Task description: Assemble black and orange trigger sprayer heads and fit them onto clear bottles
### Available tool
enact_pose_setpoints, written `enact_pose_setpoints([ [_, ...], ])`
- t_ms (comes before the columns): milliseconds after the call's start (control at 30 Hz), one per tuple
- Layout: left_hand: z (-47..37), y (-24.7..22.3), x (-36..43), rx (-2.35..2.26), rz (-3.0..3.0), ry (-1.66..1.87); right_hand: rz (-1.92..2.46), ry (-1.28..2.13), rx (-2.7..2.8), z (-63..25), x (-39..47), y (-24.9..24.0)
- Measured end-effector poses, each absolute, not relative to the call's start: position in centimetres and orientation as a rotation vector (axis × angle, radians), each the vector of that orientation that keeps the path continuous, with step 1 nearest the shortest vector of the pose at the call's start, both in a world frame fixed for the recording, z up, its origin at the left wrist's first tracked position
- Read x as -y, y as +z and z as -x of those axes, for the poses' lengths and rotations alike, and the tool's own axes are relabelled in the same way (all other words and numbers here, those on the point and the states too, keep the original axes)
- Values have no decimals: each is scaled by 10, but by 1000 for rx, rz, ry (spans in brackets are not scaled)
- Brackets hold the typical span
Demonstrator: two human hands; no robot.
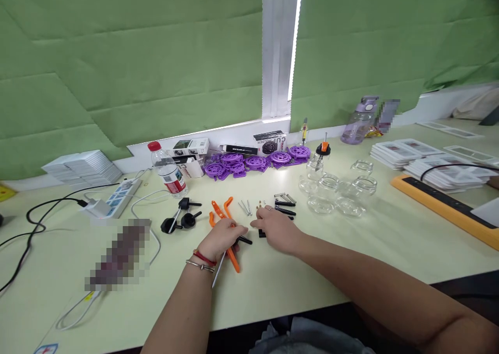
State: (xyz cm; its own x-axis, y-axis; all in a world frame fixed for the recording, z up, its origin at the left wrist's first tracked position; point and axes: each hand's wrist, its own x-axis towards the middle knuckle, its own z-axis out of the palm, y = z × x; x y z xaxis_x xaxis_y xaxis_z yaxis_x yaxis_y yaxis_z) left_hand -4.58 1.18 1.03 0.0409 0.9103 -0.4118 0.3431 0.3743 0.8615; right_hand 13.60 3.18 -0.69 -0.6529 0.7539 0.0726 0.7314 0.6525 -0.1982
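Observation:
My left hand [224,235] is closed around a black part [245,239] with a thin metal rod [219,271] pointing down toward me. Orange plastic pieces [234,261] lie under and around that hand. My right hand [277,230] is bent down over the tabletop, fingers together beside tiny brass-coloured pieces [260,204]; its fingertips are partly hidden, and I cannot make out what they hold. Just under it shows a small black block [262,233]. Close by lie metal pins [245,207], springs [288,198] and slim black pieces [284,210]. Black knob-like parts [188,220] rest to the left.
Clear glass jars [326,187] stand at right, one topped by an orange-and-black mechanism [323,147]. Purple plastic frames [255,162] line the back near a water bottle [168,169]. A power strip [122,195] and cables are left; an orange-edged power strip [440,206] is right.

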Motion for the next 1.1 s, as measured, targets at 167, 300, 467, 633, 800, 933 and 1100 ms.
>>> enact_pose_setpoints([
  [167,47,5,-14,-1519,-1117,644,1258,85,2764,-135,-41,-9],
  [300,46,5,-13,-1524,-1189,670,1412,21,2652,-146,-51,-11],
  [467,46,5,-11,-1583,-1416,700,1499,113,2569,-153,-61,-12],
  [633,49,2,-13,-1773,-1736,675,1449,381,2308,-169,-46,-8],
  [800,48,4,-12,-1908,-1891,600,1359,672,2323,-190,-17,-14],
  [933,47,5,-11,-2033,-1983,552,1399,712,2262,-196,-8,-22],
  [1100,44,9,-7,-2247,-2186,433,1424,857,2054,-205,-13,-27],
])
